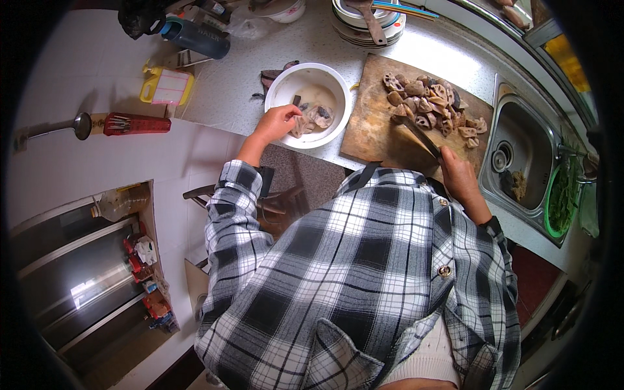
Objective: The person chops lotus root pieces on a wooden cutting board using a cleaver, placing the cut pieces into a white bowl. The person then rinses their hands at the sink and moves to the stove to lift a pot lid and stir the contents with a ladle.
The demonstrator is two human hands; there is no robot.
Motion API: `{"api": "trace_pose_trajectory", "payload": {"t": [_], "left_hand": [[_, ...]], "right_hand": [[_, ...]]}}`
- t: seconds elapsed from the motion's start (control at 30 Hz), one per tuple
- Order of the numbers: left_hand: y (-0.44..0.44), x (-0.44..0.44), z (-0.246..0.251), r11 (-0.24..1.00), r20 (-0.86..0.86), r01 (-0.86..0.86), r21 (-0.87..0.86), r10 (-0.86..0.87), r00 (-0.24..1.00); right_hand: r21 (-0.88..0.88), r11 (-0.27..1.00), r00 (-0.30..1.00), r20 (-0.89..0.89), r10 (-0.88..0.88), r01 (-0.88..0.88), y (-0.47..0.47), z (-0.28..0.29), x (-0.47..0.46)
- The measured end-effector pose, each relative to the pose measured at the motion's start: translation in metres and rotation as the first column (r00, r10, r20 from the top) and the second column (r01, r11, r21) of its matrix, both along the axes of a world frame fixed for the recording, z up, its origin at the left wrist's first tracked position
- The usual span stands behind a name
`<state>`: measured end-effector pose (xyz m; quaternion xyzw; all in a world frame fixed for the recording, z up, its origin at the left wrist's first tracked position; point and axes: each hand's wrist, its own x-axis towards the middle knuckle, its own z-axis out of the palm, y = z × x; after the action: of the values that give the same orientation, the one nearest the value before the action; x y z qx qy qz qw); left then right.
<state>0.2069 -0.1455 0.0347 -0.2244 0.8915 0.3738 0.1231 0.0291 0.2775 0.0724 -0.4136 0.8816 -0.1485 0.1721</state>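
My left hand (279, 123) reaches over the near left rim of a white plastic basin (344, 113). Its fingertips touch a piece of lotus root (299, 128); whether they grip it is hidden. More pale lotus root (321, 116) lies in cloudy water there. In my right hand (458, 175) is the handle of a kitchen knife (423, 138), its blade seen nearly edge-on. The knife's tip meets the near side of a heap of cut lotus root (429, 100). That heap sits on a worn wooden cutting board (373, 126), right of the basin.
Dark scraps (269, 78) lie behind the basin. Stacked plates (341, 29) bear a wooden spatula (374, 24) and chopsticks. A steel sink (524, 131) adjoins the board, with a green basket of leafy greens (560, 204) at its right edge. A water bottle (200, 39) and yellow jug (165, 85) stand left.
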Motion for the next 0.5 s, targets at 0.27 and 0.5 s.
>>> {"api": "trace_pose_trajectory", "payload": {"t": [0.27, 0.5], "left_hand": [[0.011, -0.008, -0.001, 0.775, -0.097, -0.274, 0.569, 0.394, 0.914], [0.084, -0.060, -0.003, 0.563, -0.234, 0.045, 0.825, 0.267, 0.935]], "right_hand": [[-0.058, 0.998, 1.000, 0.014, 0.005, -0.005, 0.001, 0.001, -0.003], [-0.269, 0.953, 0.982, 0.163, -0.098, 0.140, 0.021, -0.003, -0.007]]}}
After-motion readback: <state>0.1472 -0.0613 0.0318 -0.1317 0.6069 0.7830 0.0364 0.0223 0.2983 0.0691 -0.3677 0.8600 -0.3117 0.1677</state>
